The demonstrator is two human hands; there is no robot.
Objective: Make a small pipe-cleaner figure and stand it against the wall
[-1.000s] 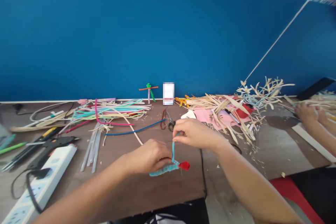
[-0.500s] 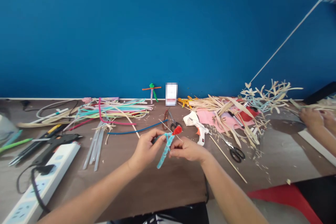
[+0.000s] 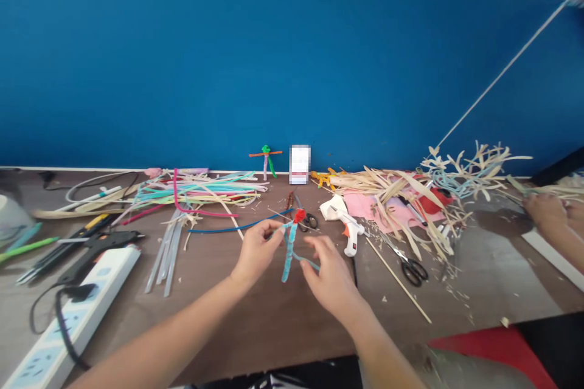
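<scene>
My left hand pinches a small pipe cleaner figure at its upper left side. The figure has a twisted light blue body and a red knob on top, and hangs upright over the table. A loose light blue strand curves out from its right side toward my right hand. That hand has thumb and fingers apart around the strand's end, and no grip on it shows. Behind the figure lie dark-handled scissors and a blue pipe cleaner.
Pipe cleaners pile up at the back left, near glue sticks, a black glue gun and a power strip. Rightward are a white glue gun, more scissors, pale strips and another person's hands.
My right hand has let go near the figure's middle, moved slightly right and down, and opened. The figure has swung more upright, still in my left hand.
</scene>
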